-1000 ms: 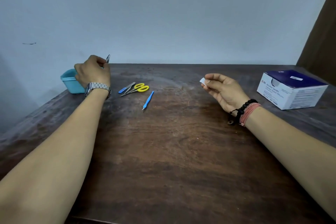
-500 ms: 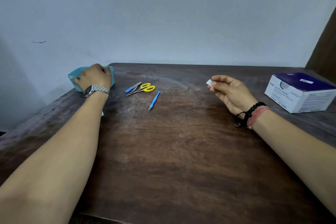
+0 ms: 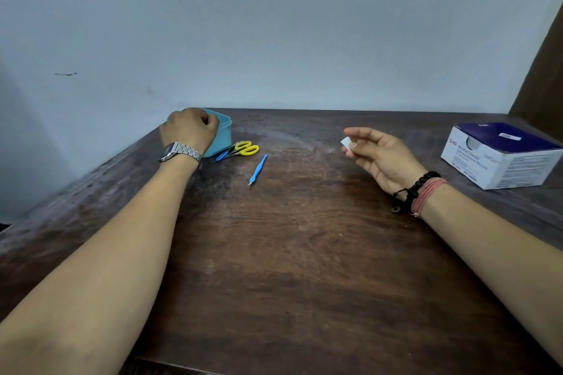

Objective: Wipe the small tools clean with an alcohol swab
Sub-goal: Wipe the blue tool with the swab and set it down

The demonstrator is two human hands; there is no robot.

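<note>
A dark wooden table [image 3: 304, 268] stands against a pale blue-grey wall [image 3: 274, 24], which bears a short dark mark [image 3: 65, 74] at its left side.

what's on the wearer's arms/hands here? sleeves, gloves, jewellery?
No gloves and no sleeves in view: both forearms are bare. The left hand has a silver metal link-band watch at the wrist. The right hand wears a black bead bracelet beside wraps of pinkish-red thread.

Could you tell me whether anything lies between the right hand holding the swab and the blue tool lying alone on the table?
Nothing visible does: bare table separates the right hand with its swab from the blue tool.
</note>
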